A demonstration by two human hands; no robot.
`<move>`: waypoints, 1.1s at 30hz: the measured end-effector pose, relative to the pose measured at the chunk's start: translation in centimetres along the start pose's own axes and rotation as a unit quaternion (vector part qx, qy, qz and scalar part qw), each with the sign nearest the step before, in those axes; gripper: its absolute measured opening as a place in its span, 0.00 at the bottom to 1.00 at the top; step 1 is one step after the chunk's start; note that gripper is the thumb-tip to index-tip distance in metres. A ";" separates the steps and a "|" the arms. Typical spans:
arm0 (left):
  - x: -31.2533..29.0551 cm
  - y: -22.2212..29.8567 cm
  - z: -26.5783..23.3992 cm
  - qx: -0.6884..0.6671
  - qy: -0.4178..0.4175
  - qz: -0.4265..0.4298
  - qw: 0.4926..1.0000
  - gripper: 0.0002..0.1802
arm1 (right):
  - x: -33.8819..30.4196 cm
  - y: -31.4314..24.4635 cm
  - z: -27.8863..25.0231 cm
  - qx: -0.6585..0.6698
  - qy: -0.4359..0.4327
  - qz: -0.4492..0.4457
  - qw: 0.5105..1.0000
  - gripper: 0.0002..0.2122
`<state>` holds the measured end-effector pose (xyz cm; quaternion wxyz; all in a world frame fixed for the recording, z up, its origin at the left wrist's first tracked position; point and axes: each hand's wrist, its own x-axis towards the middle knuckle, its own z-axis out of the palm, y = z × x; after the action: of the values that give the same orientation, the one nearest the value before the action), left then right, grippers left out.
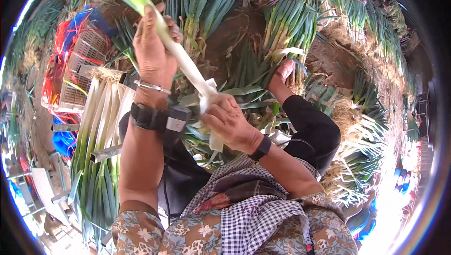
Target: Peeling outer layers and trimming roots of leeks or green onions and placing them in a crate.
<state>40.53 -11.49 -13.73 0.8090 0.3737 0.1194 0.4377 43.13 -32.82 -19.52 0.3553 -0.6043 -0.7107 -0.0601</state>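
A thick leek runs slantwise in front of me, its green leaves up at the far left and its white shank toward the middle. My left hand is wrapped round it where green turns to white. Lower down, my right hand is closed at the white end, with pale strips of outer skin bunched above and below the fingers. What lies inside the right fist is mostly hidden. Below it, loose green leaves are heaped between my legs.
A bundle of leeks with white shanks rests on a metal frame at my left. Beyond it stands a pale plastic crate with red cords. More green bundles stand ahead, and a rooted pile lies at my right.
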 end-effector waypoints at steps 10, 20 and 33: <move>1.3 3.0 -1.6 0.046 0.050 0.088 0.994 0.26 | -17.4 2.2 2.0 0.037 -0.334 0.387 0.859 0.14; 1.2 4.5 -4.1 0.101 0.126 0.236 0.958 0.26 | -2.7 1.2 -2.5 -0.072 -0.030 0.276 0.958 0.15; 0.7 2.0 -3.2 0.050 0.112 0.004 0.992 0.22 | 0.5 1.8 4.4 0.503 -0.133 0.353 0.778 0.13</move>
<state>38.05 -8.68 -14.41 0.7689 0.3631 0.2297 0.4735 42.88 -29.67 -23.14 0.5072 -0.5502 -0.4169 0.5161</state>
